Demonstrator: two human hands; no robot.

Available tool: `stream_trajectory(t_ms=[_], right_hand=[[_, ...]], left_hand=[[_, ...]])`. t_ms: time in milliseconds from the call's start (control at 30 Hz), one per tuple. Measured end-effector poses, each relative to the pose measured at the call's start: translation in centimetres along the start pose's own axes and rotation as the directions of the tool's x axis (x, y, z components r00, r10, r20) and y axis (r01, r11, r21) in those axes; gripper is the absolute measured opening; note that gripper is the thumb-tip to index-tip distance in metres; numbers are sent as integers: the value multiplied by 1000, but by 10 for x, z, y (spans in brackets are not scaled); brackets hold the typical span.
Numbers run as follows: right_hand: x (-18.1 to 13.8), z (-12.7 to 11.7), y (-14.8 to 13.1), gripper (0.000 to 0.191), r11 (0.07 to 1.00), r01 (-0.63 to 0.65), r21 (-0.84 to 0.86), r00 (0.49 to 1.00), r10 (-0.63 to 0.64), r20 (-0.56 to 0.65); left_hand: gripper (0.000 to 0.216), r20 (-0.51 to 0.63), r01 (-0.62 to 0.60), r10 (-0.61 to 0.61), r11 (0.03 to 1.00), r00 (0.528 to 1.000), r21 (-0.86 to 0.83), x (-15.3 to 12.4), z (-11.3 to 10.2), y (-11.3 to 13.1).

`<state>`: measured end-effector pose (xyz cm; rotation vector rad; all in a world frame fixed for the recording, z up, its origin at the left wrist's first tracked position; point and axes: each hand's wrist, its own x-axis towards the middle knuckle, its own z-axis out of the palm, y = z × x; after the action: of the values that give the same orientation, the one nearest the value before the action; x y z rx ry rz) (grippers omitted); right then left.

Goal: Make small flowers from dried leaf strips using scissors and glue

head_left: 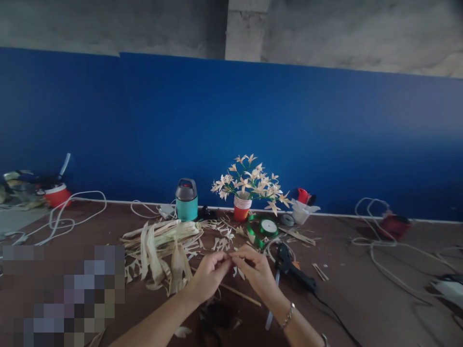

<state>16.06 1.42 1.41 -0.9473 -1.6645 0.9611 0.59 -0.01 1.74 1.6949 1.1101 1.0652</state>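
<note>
My left hand (211,275) and my right hand (256,271) meet over the middle of the table, thumbs and fingers pinched tip to tip. Whatever lies between the fingertips is too small to make out. Just left of them spreads a pile of dried husks (162,236), some cut into strips. Small cut pale pieces (222,241) lie beyond my fingers, and a thin stick (240,294) runs beneath my wrists. Beside my right hand rests a black glue gun (294,270) with a translucent glue stick in it.
Pale handmade flowers (249,180) stand in red and white paper cups (242,208) near the blue partition (162,120). Around them are a teal lidded jar (187,205), a green ribbon roll (265,227) and a white container (301,212). Cables (63,221) cross both sides; the lower left is pixelated.
</note>
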Motion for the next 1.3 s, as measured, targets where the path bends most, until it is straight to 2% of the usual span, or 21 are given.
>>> stream_trajectory(t_ms=[167,267,467,567,700,967,1033,1100,1200,1300], right_hand=[[1,3,2,29,999,-22,-30,996,19,-89],[0,3,0,30,997,-12,-72,997,6,-82],[-1,2,-3,25,997,-37,-67,997,32,-65],[0,2,-1,21,998,-59,14,997,60,-55],[1,4,4,29,992,-102,73,993,106,-52],[-3,10,12,36,992,-122,-40,971,111,-212],[-2,10,10,35,990,-139,-24,972,132,-197],[-1,9,7,31,989,-144,27,981,146,-131],[0,8,5,29,994,-90,54,994,93,-49],[0,8,7,33,996,-85,13,991,86,-105]], left_hand=[[23,-92,-29,49,978,995,207,-2,1,5],[15,-130,-34,74,958,989,285,-4,2,7],[13,-177,22,28,961,984,277,-4,4,3],[18,-153,13,29,964,988,265,-4,3,0],[21,-115,-31,64,962,991,271,-4,4,0],[14,-153,-45,102,939,983,341,-4,4,0],[16,-160,-42,100,943,982,330,-4,3,-2],[18,-146,-44,90,955,985,292,-3,2,-3],[21,-117,-43,73,969,990,242,-3,0,-3],[18,-108,-50,78,970,991,239,-2,0,-1]])
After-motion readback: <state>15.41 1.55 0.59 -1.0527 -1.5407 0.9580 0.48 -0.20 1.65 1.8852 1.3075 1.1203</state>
